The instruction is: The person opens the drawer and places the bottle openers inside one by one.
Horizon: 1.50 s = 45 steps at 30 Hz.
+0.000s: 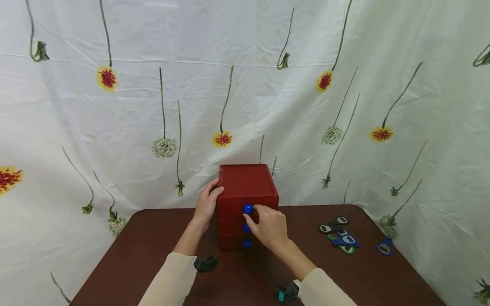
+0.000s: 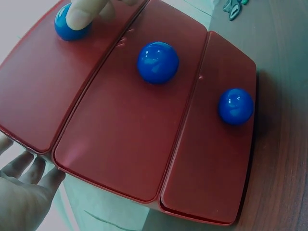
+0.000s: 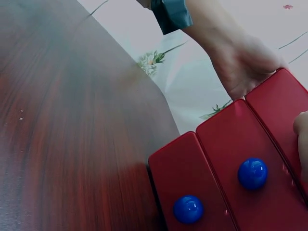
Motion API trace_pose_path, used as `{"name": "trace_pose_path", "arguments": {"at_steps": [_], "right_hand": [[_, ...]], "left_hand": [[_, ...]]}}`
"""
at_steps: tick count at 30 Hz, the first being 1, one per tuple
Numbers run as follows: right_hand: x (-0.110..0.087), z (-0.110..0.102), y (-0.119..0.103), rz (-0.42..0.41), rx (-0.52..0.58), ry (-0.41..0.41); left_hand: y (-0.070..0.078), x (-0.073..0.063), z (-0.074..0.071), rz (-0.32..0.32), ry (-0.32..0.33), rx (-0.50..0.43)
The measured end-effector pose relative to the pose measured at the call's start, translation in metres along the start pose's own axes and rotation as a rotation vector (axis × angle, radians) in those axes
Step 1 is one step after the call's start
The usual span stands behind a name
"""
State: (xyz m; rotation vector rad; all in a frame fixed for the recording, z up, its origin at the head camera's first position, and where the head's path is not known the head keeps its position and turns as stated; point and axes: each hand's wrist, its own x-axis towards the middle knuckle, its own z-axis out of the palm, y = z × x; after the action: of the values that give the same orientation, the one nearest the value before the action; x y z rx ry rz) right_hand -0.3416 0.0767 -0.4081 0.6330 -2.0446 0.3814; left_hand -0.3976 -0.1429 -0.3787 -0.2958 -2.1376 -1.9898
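I see room over the dark-brown wood-grain table, between the red boxy drawer unit and the flat multicoloured bottle openers; white flower-print cloth blocks the back, the left hand the unit's left.

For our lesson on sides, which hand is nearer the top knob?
Right: the right hand touches the top knob; the left hand rests against the box's left side.

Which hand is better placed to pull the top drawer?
Right, I'd say: the right hand pinches the top blue knob. The left hand rests against the side of the red box, so it seems better suited to steadying.
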Motion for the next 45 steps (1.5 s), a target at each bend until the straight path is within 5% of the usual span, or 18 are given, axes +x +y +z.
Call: {"name": "trace_pose_path", "arguments": {"at_steps": [8, 20, 30, 45], "right_hand": [[-0.018, -0.005, -0.006, 0.098, 0.076, -0.089], [-0.051, 0.024, -0.009, 0.180, 0.076, -0.081], [-0.048, 0.041, -0.014, 0.234, 0.024, -0.024], [-0.055, 0.057, -0.011, 0.260, 0.361, 0.056]], "left_hand": [[-0.003, -0.001, 0.001, -0.005, 0.001, -0.010], [-0.003, -0.003, -0.001, -0.012, -0.007, -0.012], [-0.001, -0.003, 0.000, -0.004, -0.006, -0.028], [-0.002, -0.001, 0.000, -0.011, 0.002, -0.022]]}}
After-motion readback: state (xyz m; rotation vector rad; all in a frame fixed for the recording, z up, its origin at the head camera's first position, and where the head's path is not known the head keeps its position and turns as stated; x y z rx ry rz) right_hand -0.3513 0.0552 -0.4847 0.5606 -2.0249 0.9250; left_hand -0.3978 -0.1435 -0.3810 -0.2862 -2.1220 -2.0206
